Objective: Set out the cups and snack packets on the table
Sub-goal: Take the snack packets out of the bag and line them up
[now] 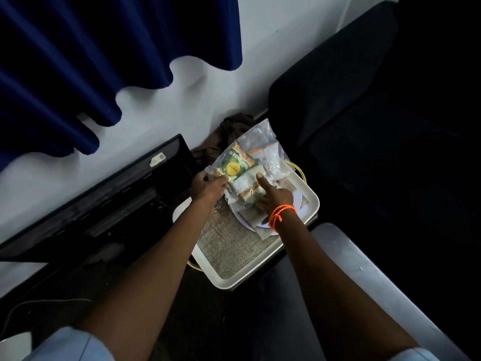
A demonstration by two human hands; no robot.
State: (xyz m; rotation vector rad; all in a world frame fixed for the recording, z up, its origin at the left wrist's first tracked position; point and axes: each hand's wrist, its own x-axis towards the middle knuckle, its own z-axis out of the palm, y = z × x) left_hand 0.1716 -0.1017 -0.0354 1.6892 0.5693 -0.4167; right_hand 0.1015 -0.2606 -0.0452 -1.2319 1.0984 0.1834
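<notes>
Packets are in hand: the left hand (pixel 208 187) pinches the clear snack bag (pixel 250 165) at its corner, the right hand (pixel 273 196) steadies it, forefinger outstretched, above the tray (pixel 311 201). Next, probably, lifting it clear toward the desk.

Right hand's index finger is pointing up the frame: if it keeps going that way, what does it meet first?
The right hand would most likely press into the clear plastic bag of snack packets above the tray; its fingertip looks already against it, though depth is unclear.

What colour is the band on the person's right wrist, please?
Bright orange; the wrist band shows clearly in the head view.
</notes>
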